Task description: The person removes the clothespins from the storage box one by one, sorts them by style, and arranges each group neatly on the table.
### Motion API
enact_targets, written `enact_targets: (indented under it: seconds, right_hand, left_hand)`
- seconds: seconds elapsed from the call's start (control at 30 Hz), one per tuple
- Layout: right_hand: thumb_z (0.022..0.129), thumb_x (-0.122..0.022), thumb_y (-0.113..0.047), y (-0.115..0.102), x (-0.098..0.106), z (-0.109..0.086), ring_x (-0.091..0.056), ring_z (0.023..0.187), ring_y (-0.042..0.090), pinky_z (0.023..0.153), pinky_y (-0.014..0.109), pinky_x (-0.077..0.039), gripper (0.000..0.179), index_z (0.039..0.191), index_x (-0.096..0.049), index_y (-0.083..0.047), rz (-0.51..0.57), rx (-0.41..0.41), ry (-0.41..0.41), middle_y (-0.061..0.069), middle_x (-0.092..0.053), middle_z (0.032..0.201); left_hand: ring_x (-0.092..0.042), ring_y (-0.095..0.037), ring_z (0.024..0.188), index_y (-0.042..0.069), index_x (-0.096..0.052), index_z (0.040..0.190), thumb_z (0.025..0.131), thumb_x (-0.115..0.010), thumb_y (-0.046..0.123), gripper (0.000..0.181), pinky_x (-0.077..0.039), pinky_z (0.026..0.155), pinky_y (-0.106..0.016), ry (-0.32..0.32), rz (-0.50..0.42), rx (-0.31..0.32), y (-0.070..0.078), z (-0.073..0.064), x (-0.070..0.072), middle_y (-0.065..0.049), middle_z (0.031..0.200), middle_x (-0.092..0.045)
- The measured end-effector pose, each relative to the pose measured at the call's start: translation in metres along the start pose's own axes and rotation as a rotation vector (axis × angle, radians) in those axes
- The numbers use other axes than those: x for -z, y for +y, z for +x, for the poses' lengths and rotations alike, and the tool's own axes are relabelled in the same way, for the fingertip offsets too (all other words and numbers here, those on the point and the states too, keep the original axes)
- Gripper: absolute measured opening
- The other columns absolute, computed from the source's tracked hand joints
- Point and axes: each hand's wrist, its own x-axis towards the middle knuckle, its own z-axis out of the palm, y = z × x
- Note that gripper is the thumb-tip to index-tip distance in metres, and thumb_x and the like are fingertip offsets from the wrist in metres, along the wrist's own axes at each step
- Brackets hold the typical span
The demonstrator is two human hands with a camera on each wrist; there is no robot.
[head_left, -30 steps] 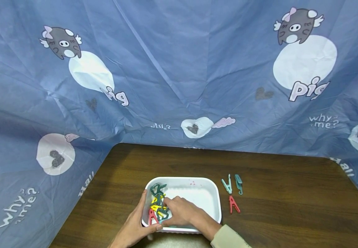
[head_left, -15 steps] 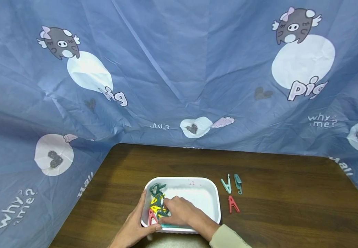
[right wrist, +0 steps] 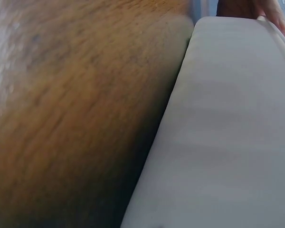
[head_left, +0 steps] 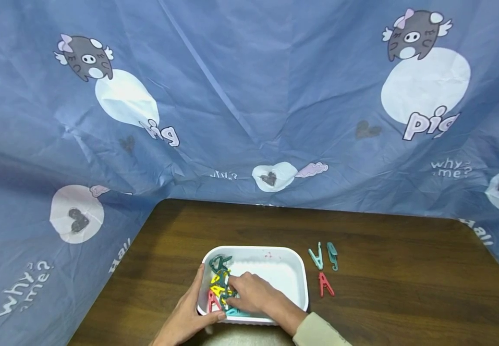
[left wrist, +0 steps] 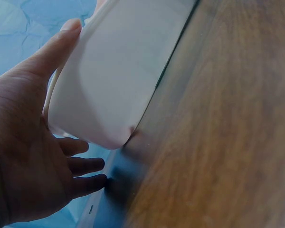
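Note:
A white plastic tray (head_left: 271, 262) stands near the table's front edge. My left hand (head_left: 187, 307) holds its near-left corner, thumb over the near rim; in the left wrist view the other fingers of the left hand (left wrist: 35, 142) extend beside the tray's end wall. Inside the tray, my right hand (head_left: 253, 294) pinches at a dark green clothespin (head_left: 225, 301), partly hidden by thumb and fingers. Around it lie yellow clothespins (head_left: 217, 290), a red clothespin (head_left: 212, 301), another dark green clothespin (head_left: 219, 263) and a light teal clothespin (head_left: 235, 312).
To the tray's right on the brown wooden table (head_left: 387, 269) lie a mint clothespin (head_left: 317, 257), a teal clothespin (head_left: 332, 256) and a red clothespin (head_left: 325, 284). A blue printed cloth (head_left: 249, 96) hangs behind and at the sides of the table.
My right thumb has risen a little toward the index finger, showing more of the light teal clothespin. The dark green clothespin by the thumb has shifted slightly. My left hand stays in place.

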Motion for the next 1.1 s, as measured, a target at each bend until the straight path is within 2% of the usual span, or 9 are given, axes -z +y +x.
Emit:
enact_targets:
  seconds: [0.4, 0.57, 1.1]
  right_hand:
    - [0.085, -0.075, -0.033, 0.0016, 0.0011, 0.0007, -0.043, 0.056, 0.004, 0.049, 0.018, -0.034, 0.021, 0.081, -0.06, -0.019, 0.044, -0.016, 0.026, -0.009, -0.056, 0.065]
    - [0.085, -0.076, -0.034, 0.0029, 0.0016, 0.0011, -0.043, 0.056, 0.003, 0.049, 0.018, -0.033, 0.021, 0.082, -0.061, -0.019, 0.046, -0.018, 0.039, -0.01, -0.056, 0.066]
    - [0.084, -0.075, -0.03, 0.0085, 0.01, -0.0002, -0.042, 0.056, 0.001, 0.05, 0.016, -0.032, 0.019, 0.08, -0.061, -0.017, 0.086, 0.013, 0.1, -0.009, -0.059, 0.067]
  left_hand:
    - [-0.045, -0.035, 0.138, 0.007, -0.012, 0.161, 0.072, -0.088, 0.038, 0.122, -0.043, 0.112, -0.046, -0.025, -0.019, 0.028, 0.0014, 0.0016, 0.0011, -0.025, 0.161, -0.033]
    - [-0.046, -0.037, 0.137, 0.006, -0.012, 0.161, 0.073, -0.088, 0.038, 0.121, -0.044, 0.111, -0.046, -0.024, -0.005, 0.016, 0.0014, 0.001, 0.0012, -0.026, 0.16, -0.034]
    - [-0.049, -0.03, 0.131, 0.01, -0.011, 0.162, 0.072, -0.089, 0.038, 0.122, -0.045, 0.11, -0.042, -0.032, -0.019, 0.045, 0.0026, 0.0007, 0.0021, -0.023, 0.161, -0.034]
